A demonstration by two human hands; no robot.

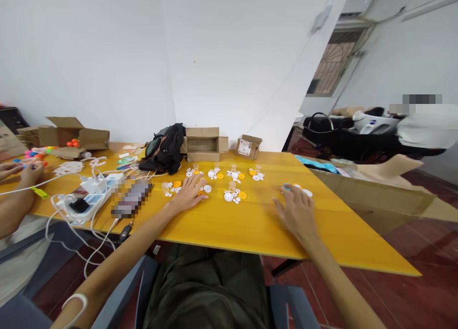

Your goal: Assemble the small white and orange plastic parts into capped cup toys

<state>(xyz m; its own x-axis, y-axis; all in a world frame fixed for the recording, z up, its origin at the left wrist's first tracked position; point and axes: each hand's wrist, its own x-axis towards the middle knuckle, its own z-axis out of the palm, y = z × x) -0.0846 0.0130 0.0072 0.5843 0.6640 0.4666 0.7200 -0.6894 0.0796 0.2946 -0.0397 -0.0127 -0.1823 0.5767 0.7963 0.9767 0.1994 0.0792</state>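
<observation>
My left hand (188, 193) lies palm down with its fingers spread over a group of small plastic parts, partly covering them. A white disc (207, 189) shows just beyond its fingertips. On the right, my right hand (297, 208) reaches over the table, thumb apart and fingers stretched onto a few discs. Past those fingers a white disc (307, 193) and a teal round piece (286, 187) peek out; the rest is hidden. Between the hands sits a group with a white wheel (228, 197), a yellow wheel (243, 195) and several small dotted white pieces. Similar groups stand behind, with clear cups.
An open cardboard box (203, 150), a smaller carton (248, 147) and a black backpack (165, 150) line the back of the yellow table (257, 233). To the left are a phone (131, 199), a power strip (93, 198) with cables, and another person's hands (30, 175). A large carton (375, 200) stands right.
</observation>
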